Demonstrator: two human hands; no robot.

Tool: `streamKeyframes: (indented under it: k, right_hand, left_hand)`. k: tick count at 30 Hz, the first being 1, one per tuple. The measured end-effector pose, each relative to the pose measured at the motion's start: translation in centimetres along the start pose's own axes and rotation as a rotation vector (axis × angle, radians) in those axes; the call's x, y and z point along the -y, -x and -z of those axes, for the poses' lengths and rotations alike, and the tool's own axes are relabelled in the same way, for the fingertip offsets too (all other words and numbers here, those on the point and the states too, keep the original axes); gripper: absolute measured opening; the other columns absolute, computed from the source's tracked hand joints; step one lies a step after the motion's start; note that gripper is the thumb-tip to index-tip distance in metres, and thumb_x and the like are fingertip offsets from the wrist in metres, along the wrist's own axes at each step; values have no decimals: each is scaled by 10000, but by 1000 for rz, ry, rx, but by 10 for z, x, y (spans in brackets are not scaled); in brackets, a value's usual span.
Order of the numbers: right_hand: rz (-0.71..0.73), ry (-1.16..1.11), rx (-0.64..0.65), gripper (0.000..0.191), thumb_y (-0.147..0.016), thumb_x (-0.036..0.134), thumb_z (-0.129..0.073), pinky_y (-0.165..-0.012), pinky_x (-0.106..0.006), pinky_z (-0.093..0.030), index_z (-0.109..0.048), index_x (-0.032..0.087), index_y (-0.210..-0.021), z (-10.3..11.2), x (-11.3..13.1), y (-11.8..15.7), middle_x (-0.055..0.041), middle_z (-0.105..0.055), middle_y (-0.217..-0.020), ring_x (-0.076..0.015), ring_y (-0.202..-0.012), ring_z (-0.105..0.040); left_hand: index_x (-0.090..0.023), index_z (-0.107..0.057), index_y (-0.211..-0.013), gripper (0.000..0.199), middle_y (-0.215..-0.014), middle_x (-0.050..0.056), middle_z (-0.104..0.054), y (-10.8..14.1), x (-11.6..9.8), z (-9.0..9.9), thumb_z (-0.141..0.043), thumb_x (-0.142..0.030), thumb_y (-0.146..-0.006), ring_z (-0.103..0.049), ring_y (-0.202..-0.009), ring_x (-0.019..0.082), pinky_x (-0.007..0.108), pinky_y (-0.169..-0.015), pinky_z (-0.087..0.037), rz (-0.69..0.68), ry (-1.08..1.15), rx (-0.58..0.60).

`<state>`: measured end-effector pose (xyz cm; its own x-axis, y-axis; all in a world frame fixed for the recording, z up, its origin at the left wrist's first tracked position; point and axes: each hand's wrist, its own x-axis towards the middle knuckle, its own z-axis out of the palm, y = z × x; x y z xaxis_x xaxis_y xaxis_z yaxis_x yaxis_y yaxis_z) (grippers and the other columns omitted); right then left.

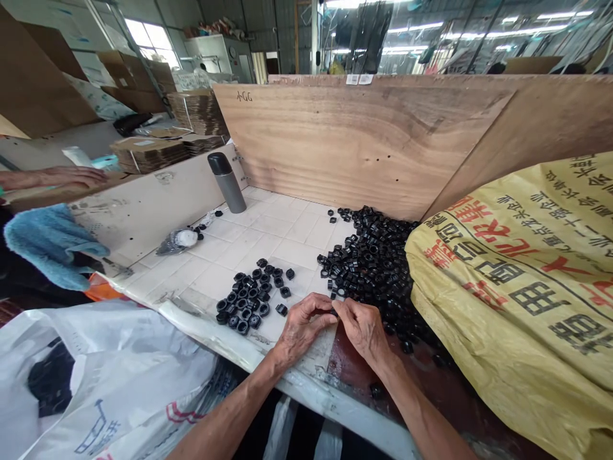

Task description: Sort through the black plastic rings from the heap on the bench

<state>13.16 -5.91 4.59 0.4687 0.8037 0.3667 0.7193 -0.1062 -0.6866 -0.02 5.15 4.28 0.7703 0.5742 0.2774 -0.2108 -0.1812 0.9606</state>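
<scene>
My left hand (309,321) and my right hand (358,324) meet near the table's front edge. Between their fingertips is a small black ring-shaped part (334,312), mostly hidden by the fingers; both hands are closed on it. Just left of my left hand lies a group of black plastic rings (246,300), most with their openings facing up. Behind and to the right of my hands spreads a large heap of loose black rings (368,255). A single ring (281,310) lies close to my left hand.
A grey flask (230,188) with a black cap stands at the back left, with a clear plastic bag (178,241) nearer. A yellow sack (517,281) borders the right, a white bag (138,377) the front left. A wooden board (354,140) closes the back. Another person's hand (71,175) shows far left.
</scene>
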Motion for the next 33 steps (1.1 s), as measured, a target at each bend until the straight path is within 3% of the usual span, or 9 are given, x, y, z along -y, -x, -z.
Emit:
streamKeyframes:
  k: [4, 8, 12, 18, 20, 24, 27, 30, 33]
  right_hand:
    - [-37, 23, -42, 449, -977, 460, -523, -511, -223, -373, -575, 202, -613, -2, -1, 1, 21, -540, -513, -108, -465, -486]
    - [-55, -126, -10, 250, -942, 428, -578, -541, -226, -428, -657, 196, -895, 5, 7, 1, 30, -578, -589, -125, -503, -523]
    - [-42, -222, 97, 267, -979, 356, -503, -612, -245, -479, -663, 191, -1115, 12, 9, 0, 13, -626, -642, -153, -573, -599]
    - [21, -41, 44, 459, -1006, 376, -466, -532, -248, -379, -598, 195, -606, 2, -1, 0, 2, -548, -522, -125, -484, -504]
    - [44, -16, 8, 505, -1018, 372, -434, -531, -250, -368, -570, 194, -566, 1, 0, 0, -9, -551, -528, -125, -492, -505]
    - [-23, -144, -11, 297, -989, 383, -485, -540, -233, -426, -681, 179, -898, 10, 9, 0, 15, -575, -576, -135, -509, -531]
    - [2, -215, 6, 279, -969, 352, -522, -649, -237, -496, -639, 180, -1155, 14, 10, -1, -22, -680, -787, -158, -658, -627]
    - [42, -154, -24, 234, -972, 334, -526, -628, -231, -470, -671, 186, -862, 11, 4, -2, -25, -665, -716, -146, -617, -604]
    - [31, -104, -49, 423, -995, 343, -491, -551, -227, -396, -528, 199, -599, 7, 2, -2, 20, -521, -521, -112, -485, -487]
  left_hand:
    - [-186, -698, -923, 162, -988, 55, -693, 0, -2, -2, -739, -319, -840, -662, -929, 208, 352, -883, -537, 79, 81, 30]
    - [-184, -678, -913, 169, -976, 40, -680, -2, -1, -4, -749, -313, -830, -659, -907, 191, 335, -864, -547, 154, 197, 0]
    - [-193, -667, -929, 226, -1002, 36, -666, -4, -1, -3, -784, -327, -789, -658, -921, 193, 336, -861, -559, 153, 256, -61]
    - [-183, -688, -938, 204, -980, 48, -668, -2, 0, 0, -757, -333, -818, -642, -902, 184, 320, -864, -544, 119, 117, -36]
    - [-181, -691, -936, 203, -983, 53, -669, -2, 2, -1, -761, -329, -816, -639, -911, 188, 324, -870, -541, 109, 134, -25]
    - [-181, -688, -939, 210, -977, 48, -664, -4, 3, -2, -776, -314, -803, -636, -903, 178, 313, -867, -535, 134, 230, -32]
    - [-179, -682, -928, 223, -962, 40, -666, -5, 0, -2, -792, -313, -787, -635, -890, 170, 306, -860, -532, 152, 297, -58]
    - [-172, -679, -934, 230, -945, 39, -664, -5, -3, -2, -788, -317, -792, -631, -861, 164, 303, -831, -537, 151, 318, -40]
    - [-168, -678, -939, 238, -935, 36, -655, -5, -4, -2, -788, -319, -792, -619, -836, 153, 288, -797, -536, 153, 304, -41]
